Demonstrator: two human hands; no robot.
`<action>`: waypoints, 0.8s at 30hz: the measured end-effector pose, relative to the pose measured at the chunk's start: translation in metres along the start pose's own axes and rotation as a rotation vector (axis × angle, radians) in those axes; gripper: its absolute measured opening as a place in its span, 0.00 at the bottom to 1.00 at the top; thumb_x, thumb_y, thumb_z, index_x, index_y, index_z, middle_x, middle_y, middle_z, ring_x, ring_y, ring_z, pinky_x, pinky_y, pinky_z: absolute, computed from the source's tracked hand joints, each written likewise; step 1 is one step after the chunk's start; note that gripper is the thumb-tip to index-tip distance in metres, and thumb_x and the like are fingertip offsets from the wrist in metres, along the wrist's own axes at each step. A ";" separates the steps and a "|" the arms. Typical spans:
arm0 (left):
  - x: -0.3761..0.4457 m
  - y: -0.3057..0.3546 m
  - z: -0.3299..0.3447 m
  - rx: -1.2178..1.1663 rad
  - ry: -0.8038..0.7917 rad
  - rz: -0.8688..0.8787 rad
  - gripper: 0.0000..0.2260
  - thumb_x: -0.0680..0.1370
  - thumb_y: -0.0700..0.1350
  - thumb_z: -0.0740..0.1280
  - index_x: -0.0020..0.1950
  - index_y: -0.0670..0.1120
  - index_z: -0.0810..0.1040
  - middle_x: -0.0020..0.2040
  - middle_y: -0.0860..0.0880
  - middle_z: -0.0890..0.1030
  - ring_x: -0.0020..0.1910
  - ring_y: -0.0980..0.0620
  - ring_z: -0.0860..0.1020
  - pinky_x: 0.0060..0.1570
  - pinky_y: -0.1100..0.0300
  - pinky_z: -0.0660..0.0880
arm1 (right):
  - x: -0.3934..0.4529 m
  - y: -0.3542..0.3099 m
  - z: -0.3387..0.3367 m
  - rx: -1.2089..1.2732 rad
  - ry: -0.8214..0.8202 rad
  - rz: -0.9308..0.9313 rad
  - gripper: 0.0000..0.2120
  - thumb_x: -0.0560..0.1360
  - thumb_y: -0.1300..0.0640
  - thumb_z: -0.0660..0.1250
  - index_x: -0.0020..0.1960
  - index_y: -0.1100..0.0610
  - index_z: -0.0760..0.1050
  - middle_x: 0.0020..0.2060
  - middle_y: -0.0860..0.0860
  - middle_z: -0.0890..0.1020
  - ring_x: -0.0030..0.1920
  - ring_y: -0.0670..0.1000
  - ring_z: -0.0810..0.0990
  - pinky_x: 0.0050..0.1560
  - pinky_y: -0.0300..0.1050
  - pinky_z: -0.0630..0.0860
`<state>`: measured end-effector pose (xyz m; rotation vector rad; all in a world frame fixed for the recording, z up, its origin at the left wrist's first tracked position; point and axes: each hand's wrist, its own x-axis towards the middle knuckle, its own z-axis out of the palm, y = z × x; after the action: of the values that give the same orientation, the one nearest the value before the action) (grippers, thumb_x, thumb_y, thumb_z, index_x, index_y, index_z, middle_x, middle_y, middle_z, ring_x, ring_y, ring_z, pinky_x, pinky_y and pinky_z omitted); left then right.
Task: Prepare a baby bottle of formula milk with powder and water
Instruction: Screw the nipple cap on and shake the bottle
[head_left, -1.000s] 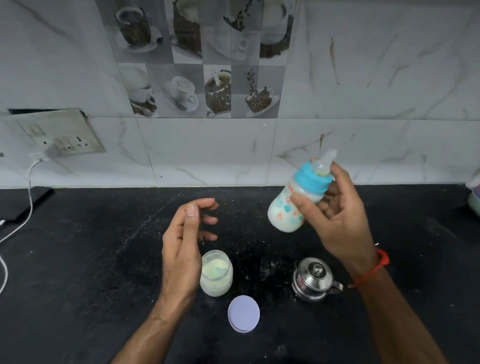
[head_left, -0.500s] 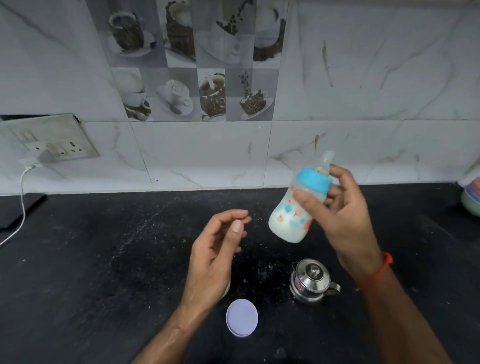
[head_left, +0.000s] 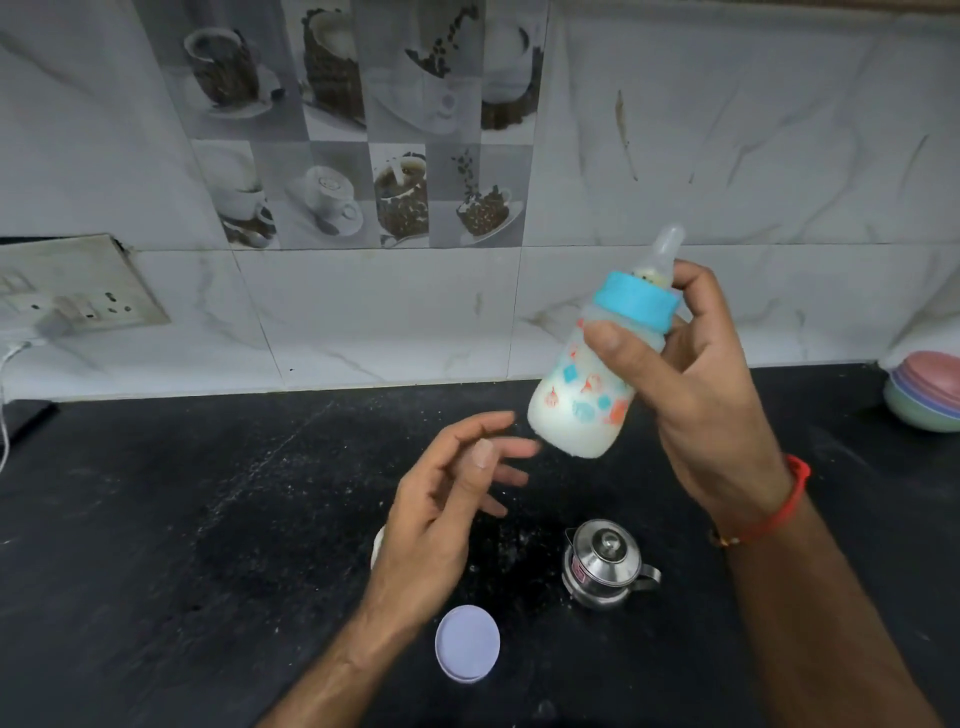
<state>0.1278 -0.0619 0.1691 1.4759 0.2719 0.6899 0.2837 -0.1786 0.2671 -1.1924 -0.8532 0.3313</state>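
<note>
Countertop (head_left: 156, 519): black stone, dusted with pale specks around the work area; carries every loose item listed below.
Right hand (head_left: 717, 395): raised above the countertop, closed around the baby bottle (head_left: 587, 389) with the thumb across its front and the fingers behind the blue collar (head_left: 636, 300). Compared with one second ago, the bottle sits higher and more upright, though still tilted.
Baby bottle: capped, teat (head_left: 667, 249) fitted, filled with white liquid. Judgement: powder and water are in; mixing by shaking is the step in hand.
Left hand (head_left: 441, 519): empty, fingers loosely spread, fingertips close beside the bottle base but apart from it. It has moved right from beside the powder jar (head_left: 378, 545) and now hides most of that jar.
Steel pot (head_left: 605, 564): lidded, standing below the bottle, position unchanged.
Jar lid (head_left: 467, 643): lying flat near the front edge, off its jar. Judgement: recapping the jar remains to be done.
</note>
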 end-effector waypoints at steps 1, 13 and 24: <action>0.001 0.004 0.004 -0.084 -0.045 -0.054 0.24 0.80 0.61 0.62 0.70 0.48 0.76 0.59 0.44 0.87 0.54 0.42 0.86 0.46 0.54 0.82 | -0.002 0.001 0.000 0.017 -0.079 0.009 0.30 0.67 0.48 0.80 0.64 0.51 0.70 0.49 0.47 0.85 0.50 0.48 0.85 0.52 0.45 0.82; 0.004 0.013 0.031 -0.258 0.131 0.047 0.29 0.67 0.33 0.80 0.62 0.46 0.71 0.56 0.55 0.85 0.50 0.49 0.87 0.44 0.59 0.84 | -0.026 0.023 0.009 0.120 -0.088 0.114 0.34 0.62 0.40 0.83 0.66 0.44 0.78 0.57 0.54 0.77 0.55 0.50 0.78 0.56 0.41 0.80; 0.001 0.009 0.035 -0.320 -0.033 -0.011 0.30 0.70 0.38 0.82 0.68 0.46 0.74 0.58 0.50 0.87 0.55 0.53 0.86 0.54 0.60 0.83 | -0.026 0.020 -0.009 0.406 -0.277 0.048 0.40 0.76 0.60 0.74 0.81 0.50 0.58 0.66 0.63 0.78 0.70 0.68 0.75 0.70 0.59 0.74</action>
<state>0.1467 -0.0903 0.1814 1.1781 0.1360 0.6661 0.2770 -0.1941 0.2375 -0.7987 -0.9419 0.6869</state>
